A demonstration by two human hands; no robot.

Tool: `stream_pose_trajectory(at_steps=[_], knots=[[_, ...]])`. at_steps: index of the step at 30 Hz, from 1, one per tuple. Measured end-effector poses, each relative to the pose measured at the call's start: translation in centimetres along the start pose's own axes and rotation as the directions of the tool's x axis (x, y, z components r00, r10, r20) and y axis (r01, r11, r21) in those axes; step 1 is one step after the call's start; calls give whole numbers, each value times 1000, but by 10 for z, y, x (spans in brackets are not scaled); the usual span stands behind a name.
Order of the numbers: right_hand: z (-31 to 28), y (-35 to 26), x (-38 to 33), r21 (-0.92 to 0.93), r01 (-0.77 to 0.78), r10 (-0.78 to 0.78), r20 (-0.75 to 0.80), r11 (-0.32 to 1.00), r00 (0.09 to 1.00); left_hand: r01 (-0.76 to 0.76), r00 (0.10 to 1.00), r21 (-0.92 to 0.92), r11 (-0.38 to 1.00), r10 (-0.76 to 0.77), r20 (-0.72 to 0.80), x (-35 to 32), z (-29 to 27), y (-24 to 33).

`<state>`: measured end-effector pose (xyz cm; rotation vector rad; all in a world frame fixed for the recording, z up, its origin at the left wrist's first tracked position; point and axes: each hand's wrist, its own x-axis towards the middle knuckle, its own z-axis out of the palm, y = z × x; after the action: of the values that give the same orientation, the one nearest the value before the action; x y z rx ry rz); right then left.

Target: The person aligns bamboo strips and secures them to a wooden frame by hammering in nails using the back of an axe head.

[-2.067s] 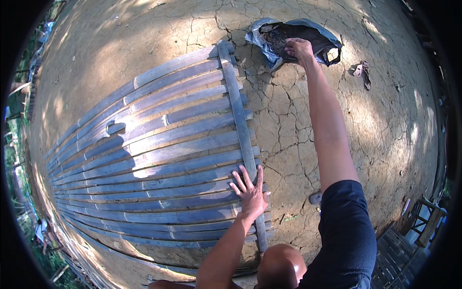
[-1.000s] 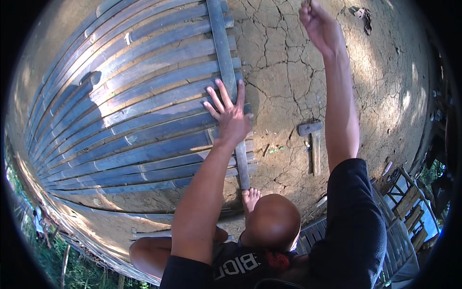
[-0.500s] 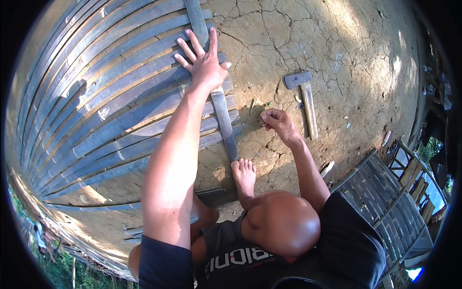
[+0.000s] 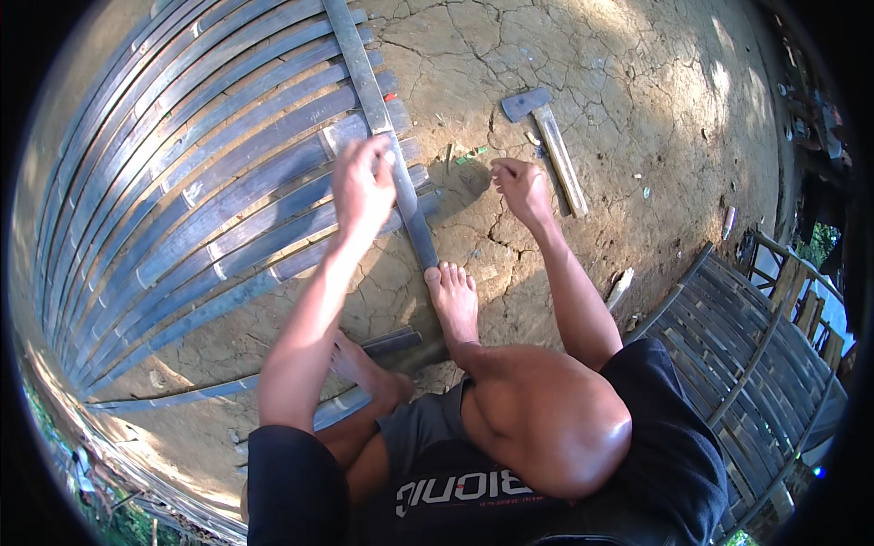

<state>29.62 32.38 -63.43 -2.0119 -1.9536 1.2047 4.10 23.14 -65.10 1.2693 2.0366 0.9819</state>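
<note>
Change: the left hand [image 4: 362, 187], spread flat on the slats half a second ago, has curled and lifted slightly; it now sits at centre-left of the frame over the cross strip [image 4: 382, 127]. The right hand [image 4: 521, 187] has slid up and right, closer to the hammer [image 4: 544, 136].
Left hand: fingers bent over the edge of the cross strip where it crosses the bamboo slats [image 4: 200, 209]; touching it, seemingly pinching something small against it, though what cannot be told.
Right hand: hovers just above the cracked dirt ground [image 4: 637, 118] at centre frame, fingers loosely curled with the tips drawn together; whether they pinch anything is too small to tell.
Hammer: lies flat on the ground in the upper middle, head toward the top, handle just right of the right hand, not touched.
Slat mat: fans across the upper left, the long slats side by side under the cross strip, whose lower end stops just above the right foot [image 4: 452, 300].
Reading: my guess is that the left hand has gone from pressing the mat down to positioning at the strip, with the right hand near the tool.
Lower right: a woven bamboo panel [image 4: 728, 346] sits well apart.
</note>
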Motion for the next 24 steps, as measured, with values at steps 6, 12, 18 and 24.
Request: stream_pose_trajectory(at_steps=[6, 12, 18, 24], knots=[[-50, 68, 23, -378, 10, -190, -441, 926, 877, -113, 983, 246, 963, 72, 170, -55, 71, 21], [-38, 115, 17, -480, 77, -283, -373, 874, 884, -268, 952, 407, 873, 176, 251, -35, 103, 16], [-42, 116, 14, -401, 126, -283, -361, 907, 889, -375, 915, 398, 837, 266, 303, -30, 100, 25], [-16, 85, -44, 309, 16, 35, -159, 951, 987, 61, 994, -272, 960, -84, -74, -54, 55, -3]])
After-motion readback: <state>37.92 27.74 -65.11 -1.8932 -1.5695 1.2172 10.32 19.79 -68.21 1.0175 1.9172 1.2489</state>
